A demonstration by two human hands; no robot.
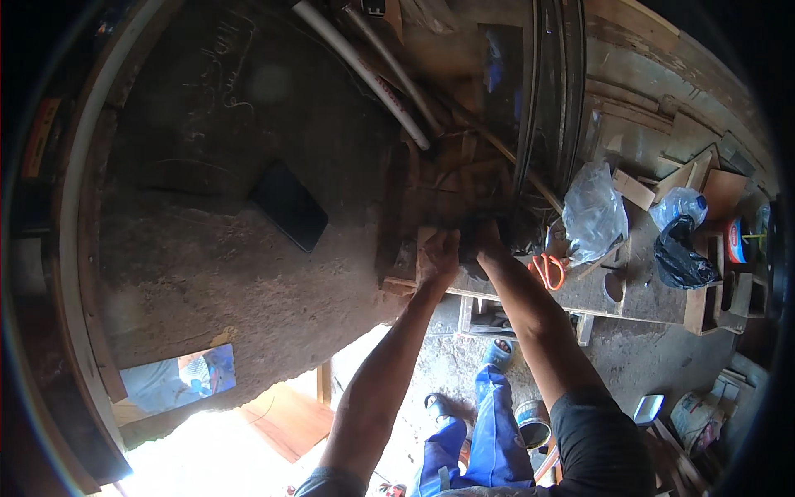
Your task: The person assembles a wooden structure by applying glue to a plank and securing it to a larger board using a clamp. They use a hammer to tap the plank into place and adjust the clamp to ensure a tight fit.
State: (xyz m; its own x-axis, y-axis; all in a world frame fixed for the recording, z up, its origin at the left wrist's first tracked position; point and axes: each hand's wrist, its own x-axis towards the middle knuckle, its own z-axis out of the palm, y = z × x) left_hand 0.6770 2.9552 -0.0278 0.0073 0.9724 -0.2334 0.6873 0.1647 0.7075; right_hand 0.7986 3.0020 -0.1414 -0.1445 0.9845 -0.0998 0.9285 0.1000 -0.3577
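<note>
Both my arms reach forward to the edge of a cluttered wooden bench. My left hand is closed beside a light wooden piece; whatever its fingers hold, if anything, is hidden. Close by on the right, my right hand reaches into deep shadow, and its fingers cannot be made out. Dark, indistinct material surrounds both hands. To the right of my right hand lie scissors with orange handles, next to a clear plastic bag.
A black plastic bag, a clear bottle and wooden offcuts crowd the bench's right. A dark flat rectangular thing is on the rough grey surface at left. Long pipes lean beyond my hands. A bucket stands beside my legs.
</note>
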